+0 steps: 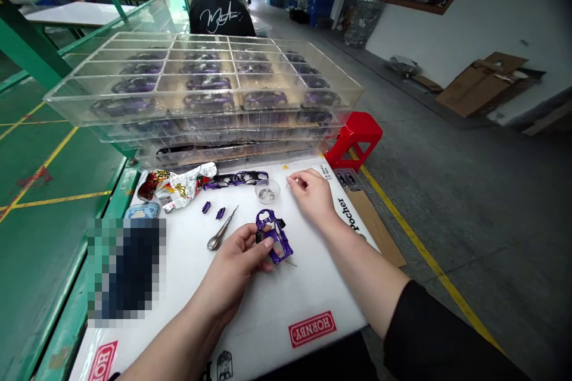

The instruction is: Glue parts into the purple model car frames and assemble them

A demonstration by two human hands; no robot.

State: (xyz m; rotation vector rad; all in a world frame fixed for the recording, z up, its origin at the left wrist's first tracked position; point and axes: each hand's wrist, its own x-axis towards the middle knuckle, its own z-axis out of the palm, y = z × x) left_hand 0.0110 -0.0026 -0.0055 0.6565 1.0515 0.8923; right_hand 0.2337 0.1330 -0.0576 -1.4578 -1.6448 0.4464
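My left hand (250, 250) is closed on a purple toy car body shell (282, 253) with black trim, thumb across its near side. Off to the right, my right hand (310, 190) is in a pinch beside a small clear cup (267, 191) of tiny bits. A thin sliver shows at the fingertips, too small to name. A screwdriver-like tool with a metal handle (217, 240) lies left of my left hand. Behind it rest two small purple parts (206, 208). A row of purple and black car shells (236, 179) lies behind the cup.
Clear divided trays (201, 101) with purple car bodies are stacked at the back of the white worktop (330, 286). A crumpled snack wrapper (183, 187) lies at the left. A red stool (357, 137) stands beyond the right corner. Another person (223, 12) sits behind the trays.
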